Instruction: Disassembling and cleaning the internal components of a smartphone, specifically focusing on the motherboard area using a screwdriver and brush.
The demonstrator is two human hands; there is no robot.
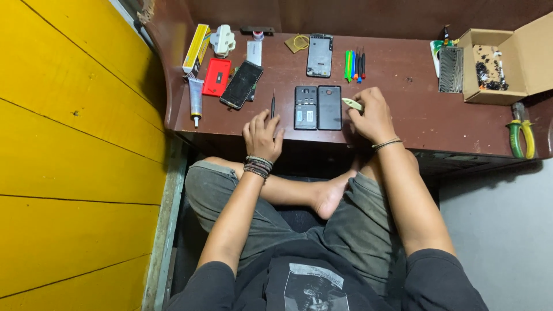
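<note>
1. Left hand [262, 136], centre of the frame: it rests on the front edge of the brown table [415, 112], fingers slightly spread and bent, holding nothing; its fingertips lie just below a thin black screwdriver [273, 106].
2. Right hand [371, 117], right of centre: thumb and forefinger pinch a pale green pry tool [352, 103], the other fingers curled in.
3. Between the hands, upper centre: an opened phone body [305, 107] and a black back cover [329, 107] lie side by side, touching; the pry tool's tip is just right of the cover.
4. Farther up the frame: a phone frame [319, 55] and a row of coloured tools [354, 64].
5. Upper left: a dark phone screen [241, 84], a red case [217, 76] and a glue tube [196, 99].
6. Right edge: a cardboard box [501, 60] and green-handled pliers [521, 135].
</note>
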